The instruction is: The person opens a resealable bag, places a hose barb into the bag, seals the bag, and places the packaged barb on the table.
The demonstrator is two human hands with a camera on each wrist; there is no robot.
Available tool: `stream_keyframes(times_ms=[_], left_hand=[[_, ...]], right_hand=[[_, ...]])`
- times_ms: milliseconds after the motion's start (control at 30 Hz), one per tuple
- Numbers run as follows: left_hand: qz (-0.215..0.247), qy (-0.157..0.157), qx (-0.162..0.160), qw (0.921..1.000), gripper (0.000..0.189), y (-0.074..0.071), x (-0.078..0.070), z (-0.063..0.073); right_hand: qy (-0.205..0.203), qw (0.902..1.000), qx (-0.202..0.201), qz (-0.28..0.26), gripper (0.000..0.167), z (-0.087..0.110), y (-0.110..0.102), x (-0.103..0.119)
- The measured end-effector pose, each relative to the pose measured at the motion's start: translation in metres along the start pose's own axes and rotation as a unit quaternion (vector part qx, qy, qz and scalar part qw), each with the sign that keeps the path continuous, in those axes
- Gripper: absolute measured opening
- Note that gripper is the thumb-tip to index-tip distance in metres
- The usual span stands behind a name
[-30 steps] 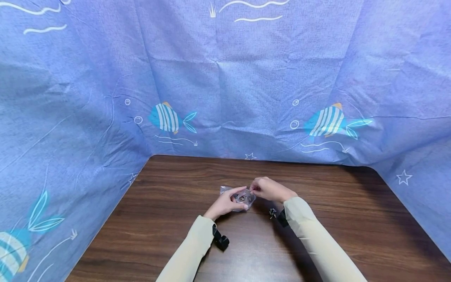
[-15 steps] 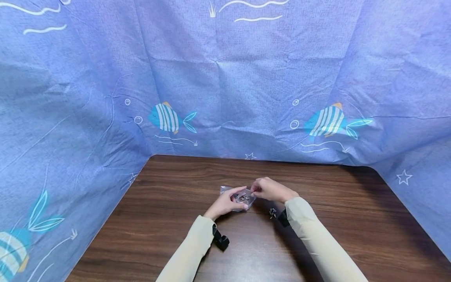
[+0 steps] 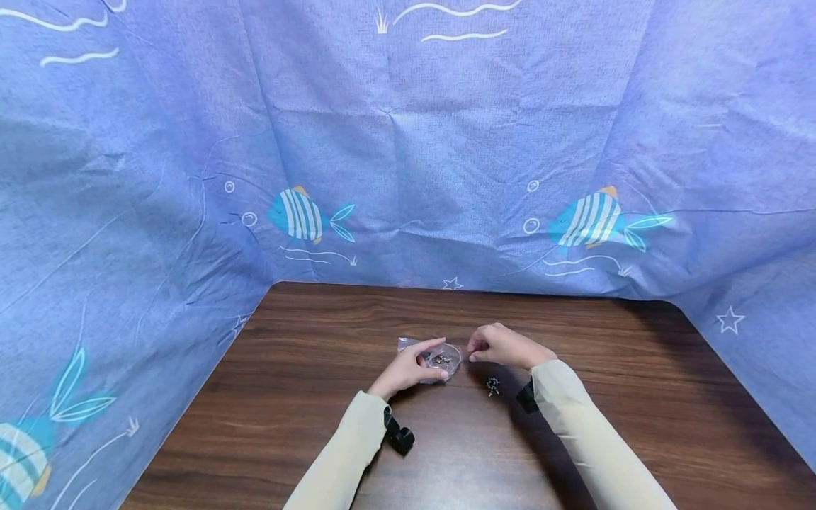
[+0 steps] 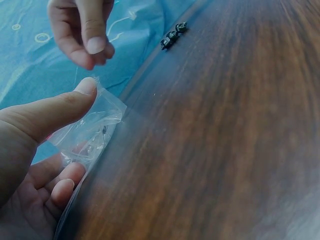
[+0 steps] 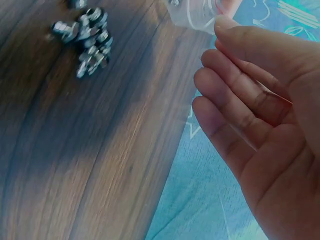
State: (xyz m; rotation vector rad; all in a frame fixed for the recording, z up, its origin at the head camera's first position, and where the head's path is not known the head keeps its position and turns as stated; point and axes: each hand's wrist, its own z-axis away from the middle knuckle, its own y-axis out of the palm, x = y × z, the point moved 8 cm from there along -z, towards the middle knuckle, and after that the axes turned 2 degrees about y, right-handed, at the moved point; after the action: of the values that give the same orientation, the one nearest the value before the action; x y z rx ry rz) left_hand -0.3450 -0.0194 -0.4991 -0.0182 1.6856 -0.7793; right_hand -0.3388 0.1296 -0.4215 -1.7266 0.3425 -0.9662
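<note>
My left hand (image 3: 408,367) holds a clear plastic bag (image 4: 100,117) with its mouth spread, the thumb along one side and the fingers behind it. Several small metal pieces (image 3: 443,360) lie inside the bag. To the right of the bag is my right hand (image 3: 503,346), apart from it, with fingers loosely bent and nothing visible between them. On the table, below the right hand in the head view, sits a small cluster of shiny dark and silver metal pieces (image 5: 90,37). These look like little hardware fittings.
The brown wood-grain table (image 3: 319,439) ends at a blue fabric curtain (image 3: 446,142) printed with fish, which hangs behind and along both sides. A black camera strap (image 3: 399,433) sits at the left wrist, another black strap (image 3: 528,397) at the right.
My right hand has moved away from the bag's mouth, to the right, and its fingers have loosened. My left hand and the bag stay in place.
</note>
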Motion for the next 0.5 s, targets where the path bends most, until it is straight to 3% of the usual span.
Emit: stream_keyframes(times_ms=[500], left_hand=[[0.002, 0.002, -0.003, 1.0, 0.067, -0.001, -0.001, 0.0]], right_hand=[[0.079, 0.9951, 0.051, -0.033, 0.009, 0.022, 0.008, -0.028]])
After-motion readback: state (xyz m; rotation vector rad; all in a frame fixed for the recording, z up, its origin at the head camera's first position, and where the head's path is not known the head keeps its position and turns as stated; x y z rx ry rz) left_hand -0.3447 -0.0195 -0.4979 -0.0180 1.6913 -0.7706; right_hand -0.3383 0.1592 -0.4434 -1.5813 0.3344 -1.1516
